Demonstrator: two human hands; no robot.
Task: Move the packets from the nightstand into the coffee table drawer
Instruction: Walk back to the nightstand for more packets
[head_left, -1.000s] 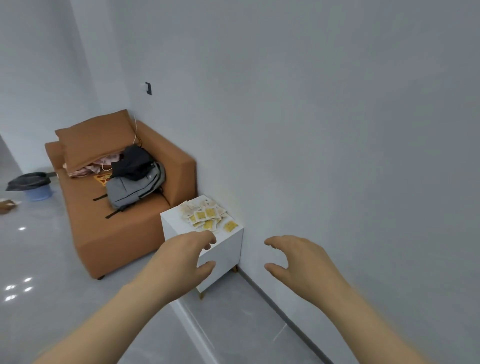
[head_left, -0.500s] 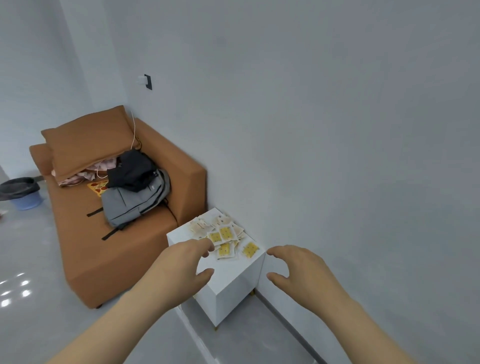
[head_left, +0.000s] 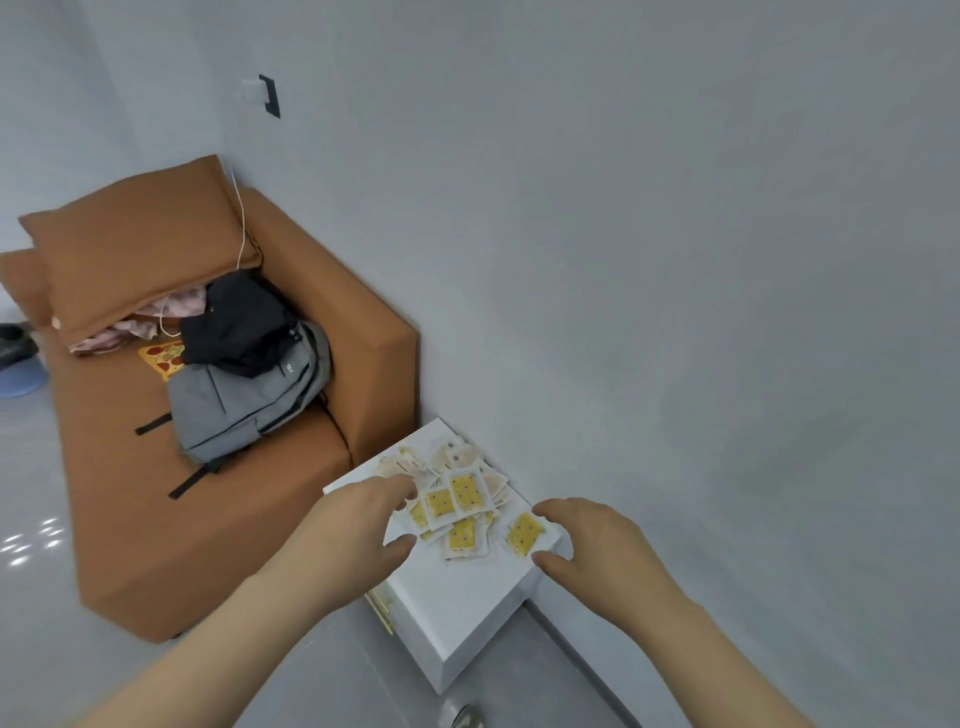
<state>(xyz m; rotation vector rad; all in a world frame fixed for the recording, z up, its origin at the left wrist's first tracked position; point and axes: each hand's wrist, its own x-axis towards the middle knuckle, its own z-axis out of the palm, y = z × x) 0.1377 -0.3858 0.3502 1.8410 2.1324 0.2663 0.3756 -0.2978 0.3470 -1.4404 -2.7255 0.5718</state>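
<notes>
The packets (head_left: 459, 498) are found heaped on the far half of the white nightstand (head_left: 457, 592), toward its back edge where it meets the wall, some with yellow faces up and others pale. One lone yellow packet (head_left: 524, 532) lies slightly apart from the heap, close to the right edge. The left hand (head_left: 353, 530) is held over the left edge of the top, its fingers loosely curved and reaching the near side of the heap. Nothing is grasped in it, and whether its fingertips touch a packet cannot be told. The right hand (head_left: 597, 551) is held at the right edge with forefinger and thumb spread either side of the lone packet, and it too holds nothing. No packet is seen lifted, so the task is judged to be at its very beginning, with only the reach to the nightstand made. All of the gathering is left to be done, as is the carrying to the coffee table drawer, which is not in view. A brown sofa (head_left: 156, 519) bearing a grey backpack (head_left: 244, 400) stands just beside the nightstand's left edge.
</notes>
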